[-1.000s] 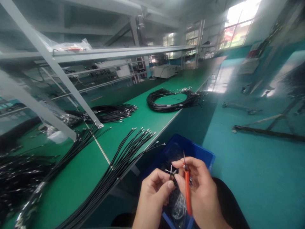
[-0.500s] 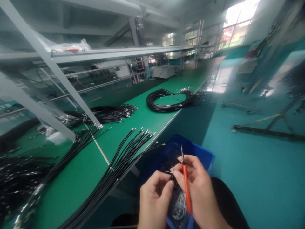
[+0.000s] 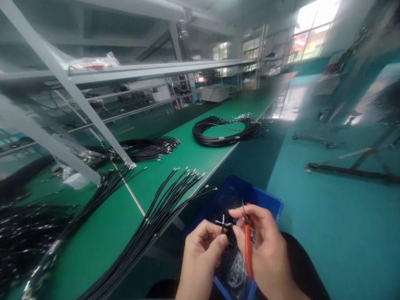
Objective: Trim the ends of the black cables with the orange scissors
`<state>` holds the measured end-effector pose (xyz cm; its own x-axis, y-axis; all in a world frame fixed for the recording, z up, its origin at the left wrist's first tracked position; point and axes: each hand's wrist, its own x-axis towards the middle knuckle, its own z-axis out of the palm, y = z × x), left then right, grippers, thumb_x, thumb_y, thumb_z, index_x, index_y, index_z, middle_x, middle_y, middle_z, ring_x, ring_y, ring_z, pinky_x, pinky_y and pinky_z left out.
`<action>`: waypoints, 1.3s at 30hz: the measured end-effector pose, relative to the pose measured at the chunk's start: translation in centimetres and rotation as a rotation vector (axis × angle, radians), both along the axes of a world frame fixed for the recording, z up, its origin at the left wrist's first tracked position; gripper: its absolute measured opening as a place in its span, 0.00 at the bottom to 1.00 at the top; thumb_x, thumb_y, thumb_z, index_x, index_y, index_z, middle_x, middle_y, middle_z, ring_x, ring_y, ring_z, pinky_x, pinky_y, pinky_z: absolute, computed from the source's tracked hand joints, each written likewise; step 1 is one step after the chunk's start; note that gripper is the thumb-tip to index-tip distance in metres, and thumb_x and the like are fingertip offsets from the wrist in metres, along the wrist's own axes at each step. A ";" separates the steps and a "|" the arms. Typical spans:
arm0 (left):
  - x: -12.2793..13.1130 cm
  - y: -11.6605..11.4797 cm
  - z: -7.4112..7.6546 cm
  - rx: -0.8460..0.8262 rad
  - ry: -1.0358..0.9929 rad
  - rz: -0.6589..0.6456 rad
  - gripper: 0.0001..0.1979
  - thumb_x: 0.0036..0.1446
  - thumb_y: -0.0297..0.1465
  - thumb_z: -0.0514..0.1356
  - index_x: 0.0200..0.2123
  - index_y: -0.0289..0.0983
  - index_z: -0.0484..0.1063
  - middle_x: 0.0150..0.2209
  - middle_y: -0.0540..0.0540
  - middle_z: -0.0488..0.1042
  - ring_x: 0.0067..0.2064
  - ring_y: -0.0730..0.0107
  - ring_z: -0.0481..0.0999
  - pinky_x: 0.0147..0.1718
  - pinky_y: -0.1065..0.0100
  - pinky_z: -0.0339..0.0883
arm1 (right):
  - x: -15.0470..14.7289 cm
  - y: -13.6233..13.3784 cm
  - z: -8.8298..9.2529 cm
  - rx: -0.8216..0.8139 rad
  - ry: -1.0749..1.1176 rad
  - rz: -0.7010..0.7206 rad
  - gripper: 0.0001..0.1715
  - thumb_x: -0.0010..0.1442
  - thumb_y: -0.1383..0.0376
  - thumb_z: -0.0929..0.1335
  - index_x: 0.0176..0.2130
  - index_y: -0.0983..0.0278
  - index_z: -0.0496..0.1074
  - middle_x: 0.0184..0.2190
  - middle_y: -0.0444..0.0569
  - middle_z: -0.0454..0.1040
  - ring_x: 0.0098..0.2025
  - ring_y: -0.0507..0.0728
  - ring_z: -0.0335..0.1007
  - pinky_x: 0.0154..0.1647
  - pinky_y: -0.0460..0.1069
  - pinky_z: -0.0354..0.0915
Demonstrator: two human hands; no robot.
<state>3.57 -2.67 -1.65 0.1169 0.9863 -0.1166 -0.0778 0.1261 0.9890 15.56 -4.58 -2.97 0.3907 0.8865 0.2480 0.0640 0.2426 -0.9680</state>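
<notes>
Head view: left hand (image 3: pixel 203 252) pinched a black cable end (image 3: pixel 223 223) over the blue bin (image 3: pixel 277 204); right hand (image 3: pixel 267 248) was curled around an orange-handled tool (image 3: pixel 248 252), fingertips near the pale strands (contact couldn't be told). Strands stood splayed, so spreading looked at least partly done; work on this end seemed unfinished. The cable bundle (image 3: pixel 134 246) on the bench (image 3: pixel 178 160) ran out of frame; how many were finished couldn't be counted. Tool jaws were blurry, bin contents partly hidden by the hands.
</notes>
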 end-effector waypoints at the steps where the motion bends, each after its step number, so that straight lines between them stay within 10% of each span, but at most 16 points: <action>1: 0.1 0.0 0.0 0.003 -0.008 -0.001 0.11 0.44 0.35 0.65 0.22 0.33 0.68 0.17 0.54 0.65 0.15 0.84 0.54 0.14 0.79 0.48 | 0.0 0.0 0.1 0.032 -0.073 -0.012 0.16 0.54 0.69 0.67 0.42 0.54 0.63 0.40 0.44 0.73 0.42 0.54 0.70 0.42 0.48 0.66; 19: -0.1 -0.2 -0.4 0.027 -0.052 0.046 0.09 0.48 0.33 0.64 0.25 0.34 0.69 0.20 0.53 0.67 0.18 0.81 0.58 0.16 0.78 0.52 | -0.3 0.4 -1.4 0.333 -0.623 -0.141 0.18 0.53 0.76 0.64 0.44 0.62 0.64 0.32 0.49 0.71 0.31 0.56 0.69 0.31 0.48 0.67; 29: -1.2 0.9 -0.2 0.078 -0.080 0.052 0.03 0.53 0.29 0.61 0.29 0.35 0.72 0.27 0.51 0.71 0.22 0.79 0.65 0.24 0.75 0.61 | -0.6 -2.4 0.7 -0.463 0.399 0.499 0.12 0.45 0.67 0.71 0.32 0.64 0.68 0.20 0.42 0.71 0.20 0.49 0.64 0.21 0.44 0.59; 39: -0.7 0.5 -0.3 0.062 0.002 0.033 0.04 0.51 0.29 0.63 0.28 0.34 0.72 0.26 0.50 0.73 0.25 0.76 0.68 0.26 0.74 0.64 | -0.6 -1.3 1.4 -0.559 0.468 0.601 0.16 0.50 0.58 0.69 0.34 0.67 0.65 0.24 0.49 0.75 0.12 0.44 0.55 0.14 0.42 0.48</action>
<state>2.89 -2.12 -1.95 0.0845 0.9949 -0.0552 -0.0789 0.0619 0.9950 14.94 -5.89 -1.57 -0.2181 0.9148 -0.3399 -0.3453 -0.3980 -0.8499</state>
